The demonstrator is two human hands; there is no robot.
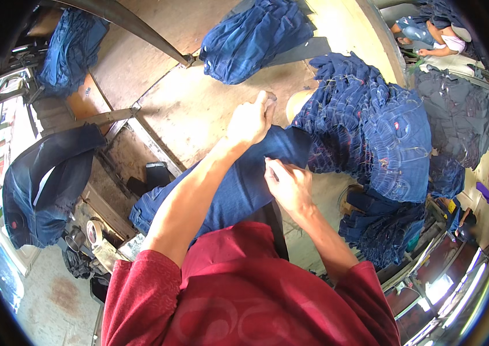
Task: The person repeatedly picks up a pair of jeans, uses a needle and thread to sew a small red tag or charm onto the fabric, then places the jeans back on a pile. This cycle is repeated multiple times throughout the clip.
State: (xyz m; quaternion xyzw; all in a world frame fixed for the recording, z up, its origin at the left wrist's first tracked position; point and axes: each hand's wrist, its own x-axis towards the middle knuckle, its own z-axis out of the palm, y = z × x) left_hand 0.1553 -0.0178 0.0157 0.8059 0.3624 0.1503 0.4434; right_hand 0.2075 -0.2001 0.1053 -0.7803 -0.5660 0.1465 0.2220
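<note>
Both hands are closed on the same blue jeans (238, 190): left hand (250, 120) fists the far edge, right hand (287, 185) pinches the near fabric. That keeps the cloth taut over the wooden desk (198, 109), right beside the big jeans stack (371, 132).

Matt dark blue denim jeans (238, 190), cloth with pale stitching, lie on a worn, scuffed wooden table (198, 109). At three o'clock, a heap of blue denim (382, 132) looks rough and threaded. At ten o'clock, a dull metal bar (135, 26). At six o'clock, soft red cloth sleeves (238, 300).
</note>
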